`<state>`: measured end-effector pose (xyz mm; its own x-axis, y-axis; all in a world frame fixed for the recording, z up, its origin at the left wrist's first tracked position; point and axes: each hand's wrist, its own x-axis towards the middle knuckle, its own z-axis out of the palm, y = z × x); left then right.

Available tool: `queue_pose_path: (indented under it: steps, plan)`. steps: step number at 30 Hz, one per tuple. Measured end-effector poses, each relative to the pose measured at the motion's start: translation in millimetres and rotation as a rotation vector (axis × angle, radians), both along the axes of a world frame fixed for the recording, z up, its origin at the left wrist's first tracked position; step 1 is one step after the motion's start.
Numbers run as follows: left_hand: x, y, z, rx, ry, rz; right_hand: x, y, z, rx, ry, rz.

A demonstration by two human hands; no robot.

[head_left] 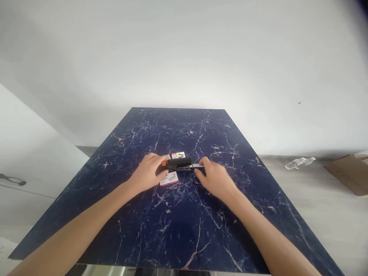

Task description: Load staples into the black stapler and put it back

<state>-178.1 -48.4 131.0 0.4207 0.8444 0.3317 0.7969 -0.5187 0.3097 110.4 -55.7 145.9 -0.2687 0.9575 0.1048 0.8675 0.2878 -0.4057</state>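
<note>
A black stapler (179, 162) with an orange end piece lies across the middle of the table. My left hand (149, 171) grips its left end, thumb and fingers around the orange part. From the stapler's right end a silver metal slide (196, 165) sticks out, and my right hand (214, 175) pinches its tip. A white and red staple box (169, 179) lies just in front of the stapler, by my left thumb. Behind the stapler a second small white and red box (178, 155) is partly covered. Any staples inside the stapler are too small to make out.
Both hands rest over a dark blue marble-patterned table (178, 130), whose far edge meets a white wall (184, 57). On the floor to the right are a clear plastic bottle (296, 163) and a cardboard box (349, 173). A white cabinet with a dark handle (13, 179) stands left.
</note>
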Motion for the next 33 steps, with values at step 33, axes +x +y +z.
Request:
queue_pose_path:
  steps: [33]
  plan:
    - [23.7,-21.7,-1.9,-0.064,-0.018,-0.047,-25.6,-9.5,-24.3,0.018,0.391,0.059]
